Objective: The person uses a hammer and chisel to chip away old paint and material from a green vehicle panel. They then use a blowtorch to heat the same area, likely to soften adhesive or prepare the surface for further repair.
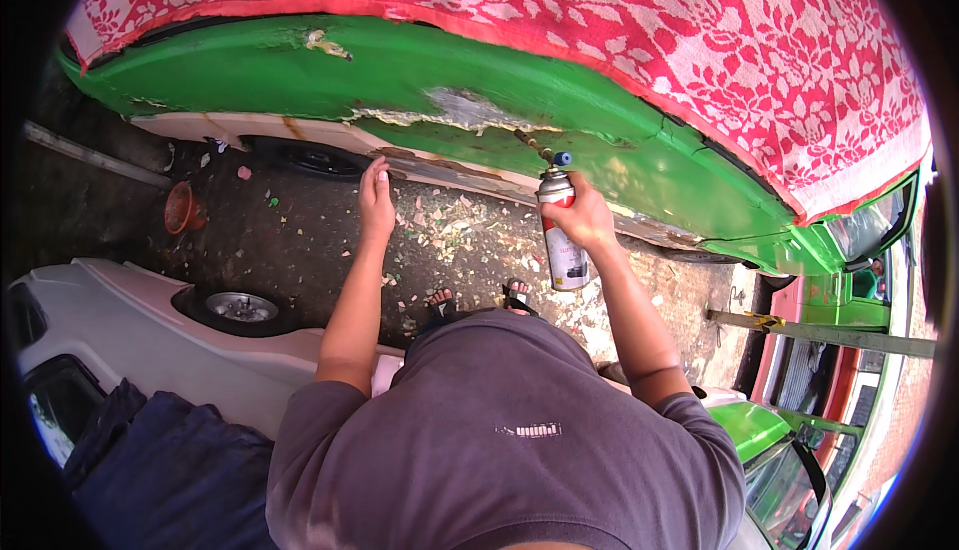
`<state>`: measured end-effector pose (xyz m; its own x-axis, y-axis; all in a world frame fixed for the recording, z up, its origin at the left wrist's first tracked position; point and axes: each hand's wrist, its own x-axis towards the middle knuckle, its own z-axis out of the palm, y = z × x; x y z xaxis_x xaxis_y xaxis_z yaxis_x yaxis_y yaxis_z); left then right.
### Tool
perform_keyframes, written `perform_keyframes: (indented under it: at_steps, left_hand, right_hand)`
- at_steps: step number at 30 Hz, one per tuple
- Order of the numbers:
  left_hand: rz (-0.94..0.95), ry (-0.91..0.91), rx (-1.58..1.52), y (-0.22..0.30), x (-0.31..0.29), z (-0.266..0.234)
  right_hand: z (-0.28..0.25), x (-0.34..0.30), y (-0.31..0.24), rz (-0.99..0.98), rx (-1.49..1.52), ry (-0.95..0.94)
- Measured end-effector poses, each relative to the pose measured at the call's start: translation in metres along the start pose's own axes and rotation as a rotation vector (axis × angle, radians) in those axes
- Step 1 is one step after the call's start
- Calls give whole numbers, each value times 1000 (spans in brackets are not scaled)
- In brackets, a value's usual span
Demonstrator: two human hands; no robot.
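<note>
My right hand is wrapped around the canister of a gas blowtorch, which stands roughly upright in its grip. The torch's metal nozzle points up and left at the green car's side. Close to the nozzle tip, the paint has come away in a ragged grey bare patch with pale, flaking edges. I cannot make out a flame. My left hand is held beside the car's pinkish lower panel, its fingers stretched out and nothing visible in them. Whether it touches the panel, I cannot tell.
A red and white floral cloth covers the car's upper part. Paint flakes litter the ground around my sandalled feet. An orange pot lies at left. Behind me stands a whitish car with a dark cloth over it.
</note>
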<state>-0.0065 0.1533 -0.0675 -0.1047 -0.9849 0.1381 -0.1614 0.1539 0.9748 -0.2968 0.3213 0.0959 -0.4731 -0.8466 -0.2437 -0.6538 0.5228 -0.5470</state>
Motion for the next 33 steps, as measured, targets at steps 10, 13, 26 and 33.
perform_keyframes:
  at_steps: [10, 13, 26, 33]
  left_hand:
    - [27, -11, 25, -5, 9, -9]
    - [14, -5, 5, -5, 8, -6]
    - [-19, -13, 7, -8, 3, -5]
    - [-22, -2, 14, -13, 3, -10]
  right_hand:
    - [20, 9, -9, -36, 7, 32]
    - [12, 4, -11, -7, 5, 20]
    - [38, -2, 0, -96, -6, 33]
    - [37, 3, 7, -115, -4, 77]
